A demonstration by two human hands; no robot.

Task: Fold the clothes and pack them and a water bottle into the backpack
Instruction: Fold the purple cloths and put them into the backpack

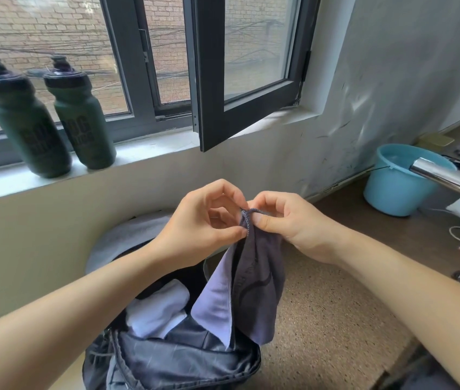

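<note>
Above the open backpack (184, 361), both hands meet and pinch the stitched top edge of one grey-blue garment (254, 288). The left hand (203, 223) grips the hem between thumb and forefinger, its other fingers curled. The right hand (285, 220) pinches the same hem just beside it, thumb pressed on the cloth. The garment hangs with its long axis straight down: hem up at the fingers, lower corners pointing into the backpack's mouth, a paler inner face turned left.

One backpack stands on the floor (335, 319) below the window wall, its mouth wide open. Inside lies one bundle of white clothes (161, 311), left of the hanging cloth.

Two bottles stand upright on the windowsill (144, 147): a green bottle (23, 122) at the far left and a second green bottle (82, 119) just right of it, both well apart from the hands. One window sash (214, 80) swings inward over the sill.

Bare floor spreads right of the backpack as far as one blue bucket (392, 190), with a metal pipe (448, 178) crossing its rim.
</note>
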